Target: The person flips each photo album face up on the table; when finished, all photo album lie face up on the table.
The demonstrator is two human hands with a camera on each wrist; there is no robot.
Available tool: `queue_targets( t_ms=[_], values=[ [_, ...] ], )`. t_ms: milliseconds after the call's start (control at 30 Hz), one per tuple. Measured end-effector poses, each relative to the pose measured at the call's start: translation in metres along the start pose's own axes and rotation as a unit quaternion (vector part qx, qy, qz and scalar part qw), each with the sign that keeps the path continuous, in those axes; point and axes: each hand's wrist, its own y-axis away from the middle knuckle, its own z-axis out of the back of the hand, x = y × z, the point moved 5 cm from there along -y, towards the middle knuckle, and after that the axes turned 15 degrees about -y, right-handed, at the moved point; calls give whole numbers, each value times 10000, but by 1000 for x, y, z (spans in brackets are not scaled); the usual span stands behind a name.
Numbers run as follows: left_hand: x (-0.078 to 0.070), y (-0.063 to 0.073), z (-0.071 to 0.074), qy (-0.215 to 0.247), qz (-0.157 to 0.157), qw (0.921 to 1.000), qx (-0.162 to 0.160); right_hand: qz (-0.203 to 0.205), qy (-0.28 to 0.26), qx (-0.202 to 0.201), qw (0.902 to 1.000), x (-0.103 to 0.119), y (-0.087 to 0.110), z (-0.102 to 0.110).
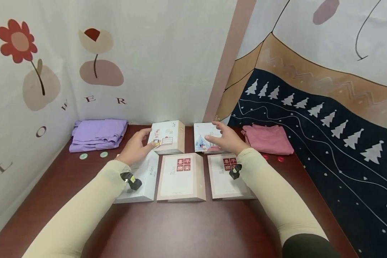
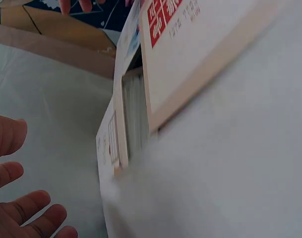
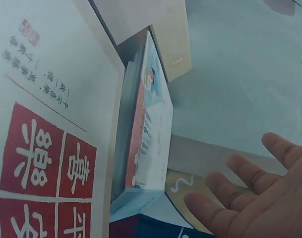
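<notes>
Several tent-shaped desk calendars stand in two rows on the dark red table. My left hand [image 1: 136, 147], fingers spread and slightly bent, hovers at the left edge of the back-left calendar [image 1: 172, 130] with small printed drawings. Beneath that wrist is a plain white calendar [image 1: 145, 188]. My right hand [image 1: 229, 138] is spread at the right side of the back-right calendar [image 1: 200, 136], which bears a blue tent picture; its thumb overlaps the cover in the head view. Both wrist views show the left fingers [image 2: 37, 202] and right fingers [image 3: 215, 210] apart, holding nothing.
In the front row are two calendars with red character squares, the middle one [image 1: 177, 182] and the right one [image 1: 224, 184]. Folded purple cloth [image 1: 98, 134] lies left, with green discs [image 1: 104, 154] before it. Folded pink cloth [image 1: 269, 139] lies right, near red discs [image 1: 280, 159]. Printed curtains stand behind.
</notes>
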Motion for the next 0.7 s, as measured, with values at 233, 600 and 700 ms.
queue_targets(
  t_ms=[233, 600, 700],
  values=[
    [-33, -15, -20, 459, -110, 9985, 262, -202, -220, 84, 9995, -10, -6, 1],
    [-82, -44, -62, 1443, -37, 9868, 737, -689, -126, 30, 9975, -29, -15, 8],
    [-90, -51, -73, 1595, -9, 9831, 902, -791, -113, 48, 9968, -36, -16, 10]
  ],
)
